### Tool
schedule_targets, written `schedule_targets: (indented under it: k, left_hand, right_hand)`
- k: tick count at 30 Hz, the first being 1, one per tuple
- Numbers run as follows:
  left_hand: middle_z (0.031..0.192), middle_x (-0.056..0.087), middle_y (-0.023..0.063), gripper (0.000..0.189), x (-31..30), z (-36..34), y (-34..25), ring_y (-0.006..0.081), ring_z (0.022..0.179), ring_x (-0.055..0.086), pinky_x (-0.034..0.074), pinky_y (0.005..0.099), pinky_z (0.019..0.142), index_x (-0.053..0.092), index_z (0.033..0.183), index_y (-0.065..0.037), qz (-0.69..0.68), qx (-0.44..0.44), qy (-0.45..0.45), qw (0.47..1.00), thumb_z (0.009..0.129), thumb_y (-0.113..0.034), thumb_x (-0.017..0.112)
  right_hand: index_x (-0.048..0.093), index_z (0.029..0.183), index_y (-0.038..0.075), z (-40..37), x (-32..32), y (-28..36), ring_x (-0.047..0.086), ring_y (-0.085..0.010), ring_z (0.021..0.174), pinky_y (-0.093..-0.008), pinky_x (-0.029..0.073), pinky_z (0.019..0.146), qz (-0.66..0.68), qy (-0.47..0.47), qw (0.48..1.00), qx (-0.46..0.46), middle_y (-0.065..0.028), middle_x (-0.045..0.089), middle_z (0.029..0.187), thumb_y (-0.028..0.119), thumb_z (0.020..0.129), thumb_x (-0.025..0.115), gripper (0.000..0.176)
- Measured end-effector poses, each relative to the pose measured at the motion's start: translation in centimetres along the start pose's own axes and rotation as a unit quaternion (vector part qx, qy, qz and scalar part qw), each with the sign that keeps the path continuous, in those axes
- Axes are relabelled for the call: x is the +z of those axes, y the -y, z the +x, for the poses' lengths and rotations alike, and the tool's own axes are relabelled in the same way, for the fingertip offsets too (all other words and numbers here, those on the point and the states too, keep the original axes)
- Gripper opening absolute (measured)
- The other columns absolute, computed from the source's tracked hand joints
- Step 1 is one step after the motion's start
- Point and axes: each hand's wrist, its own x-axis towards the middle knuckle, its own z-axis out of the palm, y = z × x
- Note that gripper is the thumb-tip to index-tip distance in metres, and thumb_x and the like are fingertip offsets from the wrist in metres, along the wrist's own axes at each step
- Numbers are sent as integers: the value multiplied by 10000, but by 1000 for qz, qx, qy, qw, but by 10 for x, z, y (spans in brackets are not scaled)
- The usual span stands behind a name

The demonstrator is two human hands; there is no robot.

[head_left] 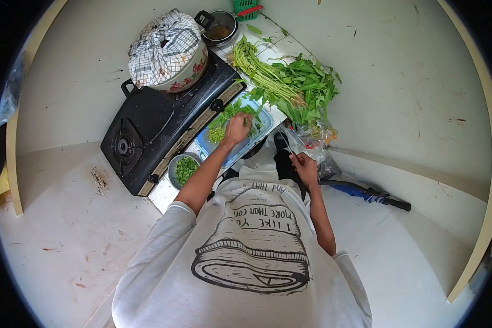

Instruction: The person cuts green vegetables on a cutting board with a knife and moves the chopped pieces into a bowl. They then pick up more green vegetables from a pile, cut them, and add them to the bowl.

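Observation:
My left hand point(238, 129) is over a blue tray point(266, 127), its fingers closed on some leafy greens point(254, 127). Pale green cut stem pieces point(216, 134) lie in the tray beside that hand, with more leaves toward the stove side. Off the tray's near right side, my right hand point(306, 167) grips what looks like a thin knife point(286, 143), its blade pointing up and away from me. A bowl of finely chopped greens point(186, 169) stands left of the tray. Beyond the tray, a large bunch of long-stemmed leafy greens point(268, 71) is spread on white tiles.
A black two-burner stove point(153, 120) runs along the left. On it sits a flowered pot point(187, 76) covered with a checked cloth point(164, 46). Behind are a small pan point(220, 28) and a green basket point(245, 7). At right lie a plastic bag point(327, 164) and a folded blue umbrella point(363, 193).

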Motion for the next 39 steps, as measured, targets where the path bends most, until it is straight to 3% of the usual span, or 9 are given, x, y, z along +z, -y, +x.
schedule_targets:
  k: [5, 10, 13, 17, 23, 29, 32, 39]
  left_hand:
    - [1091, 695, 214, 230, -18, 1, 17, 423, 1010, 681, 552, 491, 874, 728, 1124, -54, 55, -7, -76, 996, 940, -88, 594]
    - [1089, 692, 225, 239, -34, 1, 27, 438, 1017, 680, 556, 514, 868, 705, 1111, -49, 159, -17, -2, 987, 897, -45, 598]
    - [1081, 691, 224, 226, -34, -3, 25, 440, 1022, 676, 559, 517, 865, 694, 1084, -47, 189, 1, 12, 982, 882, -36, 593]
    - [1080, 691, 221, 215, -35, -9, 18, 435, 1002, 675, 561, 510, 862, 685, 1071, -41, 197, 32, 10, 980, 881, -27, 585]
    - [1062, 698, 193, 171, -41, -14, 11, 414, 964, 679, 541, 492, 824, 703, 1081, -22, 51, 28, -90, 994, 955, -57, 593]
    - [944, 747, 84, 158, -64, -17, -4, 147, 862, 665, 520, 309, 778, 713, 1126, -26, -109, -83, -159, 978, 1003, -70, 624]
    - [941, 749, 94, 149, -73, -21, -6, 127, 829, 673, 528, 297, 772, 684, 1105, 2, -181, -89, -185, 962, 991, -41, 599]
    - [872, 734, 113, 115, -21, -12, 28, 148, 815, 687, 548, 311, 764, 627, 1068, 8, -274, -126, -38, 953, 962, -26, 599]
  right_hand:
    - [721, 906, 8, 2, 3, 0, 673, -170, 582, -333, 523, 598, 6, -1, 1000, -3, -92, 732, 704, 405, 958, 747, 402]
    - [721, 922, 9, 2, 5, -3, 683, -178, 598, -340, 526, 606, 6, 5, 1000, 5, -98, 733, 706, 413, 962, 739, 407]
    - [716, 908, -10, 4, 9, -6, 631, -94, 577, -275, 510, 566, 16, 6, 1000, -4, -50, 706, 690, 337, 970, 758, 355]
    - [721, 927, 1, 9, 13, -7, 686, -180, 599, -340, 526, 609, 6, 8, 1000, -19, -103, 732, 704, 410, 963, 738, 411]
    - [725, 940, 4, 17, 14, 6, 669, -155, 583, -322, 521, 594, 17, 30, 999, -17, -82, 726, 696, 392, 969, 734, 389]
    - [724, 966, 11, 34, 23, 13, 657, -135, 601, -305, 520, 597, 55, 47, 997, -21, -76, 721, 721, 377, 992, 710, 367]
    - [707, 984, 6, 46, 30, 14, 659, -135, 622, -300, 521, 603, 76, 60, 995, -35, -84, 720, 746, 371, 1008, 689, 366]
    - [677, 1007, -4, 70, 36, 32, 673, -150, 635, -317, 529, 612, 55, 89, 992, -67, -83, 707, 739, 378, 1021, 673, 382]
